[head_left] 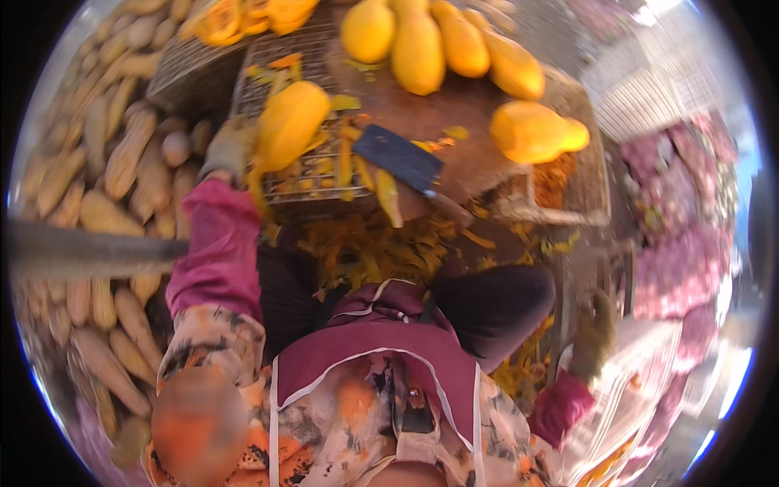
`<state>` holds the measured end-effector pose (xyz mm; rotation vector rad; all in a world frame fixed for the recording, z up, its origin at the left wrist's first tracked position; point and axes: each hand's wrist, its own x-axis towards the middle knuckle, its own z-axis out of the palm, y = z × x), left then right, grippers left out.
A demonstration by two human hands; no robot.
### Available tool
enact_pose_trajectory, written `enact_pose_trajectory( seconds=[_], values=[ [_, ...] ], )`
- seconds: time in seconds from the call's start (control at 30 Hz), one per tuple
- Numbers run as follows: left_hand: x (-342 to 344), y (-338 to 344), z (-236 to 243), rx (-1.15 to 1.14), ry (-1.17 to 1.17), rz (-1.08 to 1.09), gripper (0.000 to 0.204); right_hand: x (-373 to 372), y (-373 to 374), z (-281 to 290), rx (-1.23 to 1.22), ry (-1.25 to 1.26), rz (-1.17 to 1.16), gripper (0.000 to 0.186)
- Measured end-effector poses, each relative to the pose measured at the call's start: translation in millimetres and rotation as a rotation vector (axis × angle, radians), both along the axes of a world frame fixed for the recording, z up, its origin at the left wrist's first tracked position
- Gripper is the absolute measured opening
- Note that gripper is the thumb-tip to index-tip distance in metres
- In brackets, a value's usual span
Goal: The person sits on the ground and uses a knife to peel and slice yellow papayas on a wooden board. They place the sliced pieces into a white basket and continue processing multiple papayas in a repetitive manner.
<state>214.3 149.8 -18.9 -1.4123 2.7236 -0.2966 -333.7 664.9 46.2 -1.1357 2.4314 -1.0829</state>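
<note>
My left hand (231,150), in a grey-tan work glove, grips the left side of a peeled yellow squash (292,122). That squash leans over a wire crate (312,195) scattered with peel strips. Right of it, a cleaver (398,158) with a dark blade lies across the crate's edge and a brown board (349,89), its handle toward me. My right hand (596,333), gloved too, hangs low at my right beside a white plastic crate (649,349); blur hides its fingers and whatever they may hold.
Several peeled squashes (418,53) lie at the board's far side, and another (535,134) at its right. Unpeeled squashes (130,154) are heaped at left, crossed by a grey pole (97,252). Peelings (365,243) cover the ground before me. Pink mesh sacks (682,260) stand at right.
</note>
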Motion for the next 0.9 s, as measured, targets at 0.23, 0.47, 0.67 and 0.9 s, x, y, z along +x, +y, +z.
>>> enact_pose_trajectory(
  seconds=[0.23,0.47,0.67,0.9],
  values=[
    [-51.8,43.9,14.2,0.651,1.004,0.694,0.094,132.1,-303.2,-49.0,0.471,0.468,0.685,0.044],
    [-44.3,44.7,13.1,0.791,1.189,0.707,0.103,145.5,-353.0,-16.1,0.594,0.068,0.637,0.043],
    [-36.9,48.0,3.3,0.958,1.328,0.700,0.092,246.1,-490.0,-3.8,0.203,-0.315,0.649,0.039],
    [-37.3,30.0,4.4,0.540,1.618,0.811,0.087,278.0,-510.3,-38.3,0.069,-0.786,0.578,0.032]
  ],
)
